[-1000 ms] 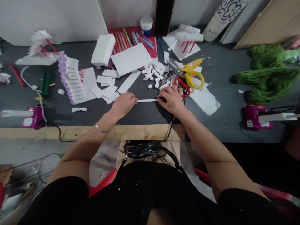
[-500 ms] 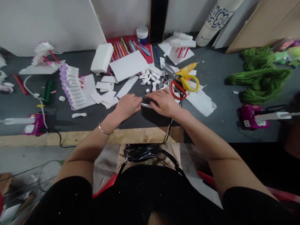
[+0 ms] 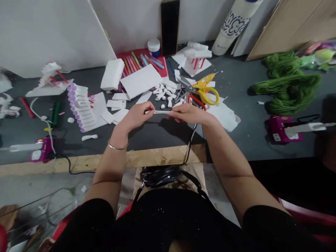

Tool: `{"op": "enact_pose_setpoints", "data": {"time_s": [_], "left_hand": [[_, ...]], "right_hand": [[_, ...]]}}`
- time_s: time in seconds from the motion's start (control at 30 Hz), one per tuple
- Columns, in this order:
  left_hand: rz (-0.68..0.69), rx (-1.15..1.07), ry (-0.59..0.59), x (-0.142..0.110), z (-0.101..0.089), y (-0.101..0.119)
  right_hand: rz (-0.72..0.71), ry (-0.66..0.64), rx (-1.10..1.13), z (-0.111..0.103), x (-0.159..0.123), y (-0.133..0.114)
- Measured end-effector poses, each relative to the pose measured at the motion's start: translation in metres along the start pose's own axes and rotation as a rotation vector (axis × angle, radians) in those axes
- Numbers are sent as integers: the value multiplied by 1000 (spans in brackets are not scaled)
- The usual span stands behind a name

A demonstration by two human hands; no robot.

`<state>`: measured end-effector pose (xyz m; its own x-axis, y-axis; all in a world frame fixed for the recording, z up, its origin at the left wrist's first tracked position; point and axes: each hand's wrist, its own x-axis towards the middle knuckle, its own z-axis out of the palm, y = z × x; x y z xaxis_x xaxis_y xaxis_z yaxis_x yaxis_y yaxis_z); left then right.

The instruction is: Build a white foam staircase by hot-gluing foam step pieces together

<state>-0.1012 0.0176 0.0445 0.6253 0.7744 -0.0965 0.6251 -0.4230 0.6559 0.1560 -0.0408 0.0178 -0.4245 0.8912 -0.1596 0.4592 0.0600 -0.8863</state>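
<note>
A thin white paper strip (image 3: 160, 112) is held level just above the dark grey table (image 3: 236, 140). My left hand (image 3: 136, 116) pinches its left end with closed fingers. My right hand (image 3: 187, 113) pinches its right end the same way. Both hands hover over the table's middle, in front of a scatter of small white rolled pieces (image 3: 165, 93) and cut paper scraps (image 3: 118, 106).
Yellow scissors (image 3: 207, 92) and red scissors (image 3: 195, 101) lie right of my hands. A row of purple-capped white tubes (image 3: 80, 106), coloured markers (image 3: 139, 60) on a red tray, green yarn (image 3: 288, 84) and two pink glue guns (image 3: 285, 128) (image 3: 39, 148) surround them. A wooden edge (image 3: 147, 157) borders the table.
Both hands lifted the strip off the table and drew closer together; earlier they pressed it flat on the surface. The view tilted upward a little.
</note>
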Motion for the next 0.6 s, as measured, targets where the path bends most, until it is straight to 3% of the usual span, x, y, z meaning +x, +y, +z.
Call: {"op": "enact_pose_setpoints", "data": {"time_s": [0.13,0.27,0.5,0.6], "left_hand": [[-94,-309,-5,5,13,-8],[-242,-731,88,11,35,-4],[-416,-1111,18,11,46,10],[-417,-1189,16,8,46,13]], "right_hand": [[83,73,228,-5,-4,11],[128,219,611,3,0,14],[12,626,1109,11,16,16],[-33,578,1125,14,18,14]]}}
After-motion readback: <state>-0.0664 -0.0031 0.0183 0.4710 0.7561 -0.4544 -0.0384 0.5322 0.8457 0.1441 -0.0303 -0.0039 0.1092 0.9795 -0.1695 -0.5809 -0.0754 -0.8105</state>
